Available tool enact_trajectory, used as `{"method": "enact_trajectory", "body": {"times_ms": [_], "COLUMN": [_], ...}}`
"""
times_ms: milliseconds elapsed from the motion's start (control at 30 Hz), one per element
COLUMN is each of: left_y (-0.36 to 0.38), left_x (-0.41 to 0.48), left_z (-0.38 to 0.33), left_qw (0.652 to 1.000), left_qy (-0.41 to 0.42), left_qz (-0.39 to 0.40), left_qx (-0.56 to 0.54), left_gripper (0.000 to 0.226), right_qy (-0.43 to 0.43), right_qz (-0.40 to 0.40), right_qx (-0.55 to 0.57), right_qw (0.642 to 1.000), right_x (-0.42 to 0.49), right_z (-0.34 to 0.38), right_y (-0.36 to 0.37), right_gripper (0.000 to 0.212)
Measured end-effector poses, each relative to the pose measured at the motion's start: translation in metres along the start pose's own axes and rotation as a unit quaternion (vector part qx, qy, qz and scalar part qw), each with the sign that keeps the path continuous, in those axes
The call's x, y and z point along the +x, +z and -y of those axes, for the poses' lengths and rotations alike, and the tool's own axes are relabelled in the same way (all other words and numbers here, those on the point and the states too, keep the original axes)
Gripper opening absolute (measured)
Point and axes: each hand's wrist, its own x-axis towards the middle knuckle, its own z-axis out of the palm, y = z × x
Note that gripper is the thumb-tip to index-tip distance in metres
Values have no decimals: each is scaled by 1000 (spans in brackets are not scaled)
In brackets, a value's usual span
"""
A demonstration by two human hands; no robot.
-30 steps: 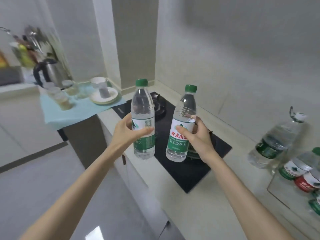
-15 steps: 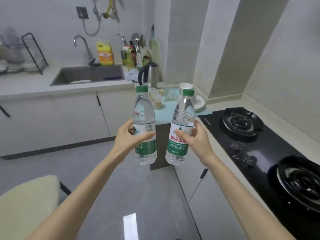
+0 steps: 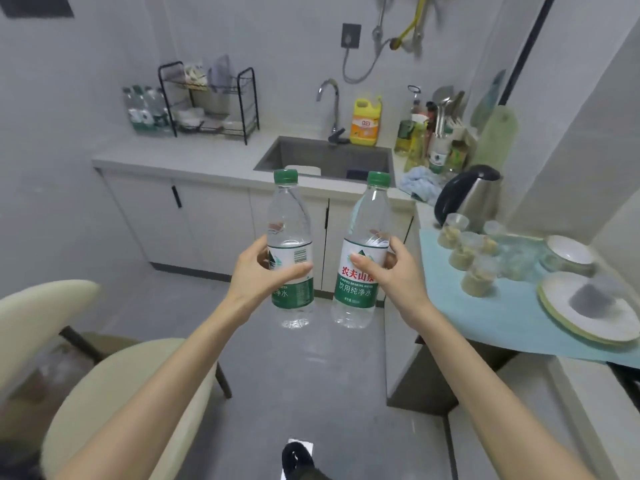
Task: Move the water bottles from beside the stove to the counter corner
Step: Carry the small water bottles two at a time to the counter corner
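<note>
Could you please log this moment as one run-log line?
phase: carrying | left hand: bottle | right hand: second bottle | both upright, off counter

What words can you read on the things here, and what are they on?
"农夫山泉" in red, then "饮用纯净水" in white: right bottle, held by the right hand.
"净水": left bottle, part hidden by the left hand.
Small English line on the right bottle: too blurred.
Yellow jug: red logo, unreadable.

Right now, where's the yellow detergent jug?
In the head view, the yellow detergent jug stands upright on the far counter behind the sink, just right of the faucet, upper centre of frame.
</note>
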Motion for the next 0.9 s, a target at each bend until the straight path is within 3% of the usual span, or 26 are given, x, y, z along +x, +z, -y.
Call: {"method": "enact_trajectory", "body": {"times_ms": [500, 900], "left_y": [-145, -281], "left_x": [251, 469], "left_z": [38, 112], "left_qw": [985, 981], "left_qy": [-43, -31], "left_qz": [-168, -191], "left_qx": [-9, 4], "left_gripper": [41, 48], "right_qy": [-20, -4], "right_qz": [137, 174], "right_qx": [5, -27], "right_qw": [990, 984], "right_x": [308, 542], "right_z": [13, -15], "right_y": [173, 342], "right_gripper": [41, 45]}}
